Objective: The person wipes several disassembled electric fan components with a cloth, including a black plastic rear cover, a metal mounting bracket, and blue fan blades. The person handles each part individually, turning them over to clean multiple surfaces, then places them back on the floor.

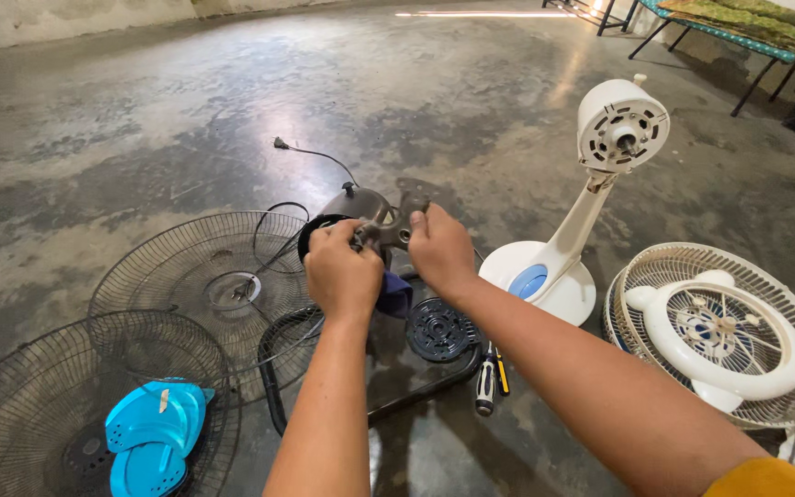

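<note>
A grey fan motor (370,216) is being gripped from both sides, left hand (342,271) and right hand (441,248) clamped on it, above the floor (140,120).

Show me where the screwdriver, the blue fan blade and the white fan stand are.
screwdriver (486,385): head view, on its handle.
blue fan blade (154,425): head view, on one blade.
white fan stand (558,285): head view, on its round base.

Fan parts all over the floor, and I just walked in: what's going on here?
A person has both hands on a dark fan motor housing: the left hand and right hand grip its bracket. Two dark wire grilles lie to the left, one holding blue blades. Screwdrivers lie on the concrete floor; a bare white fan stand and white grille sit to the right.
</note>
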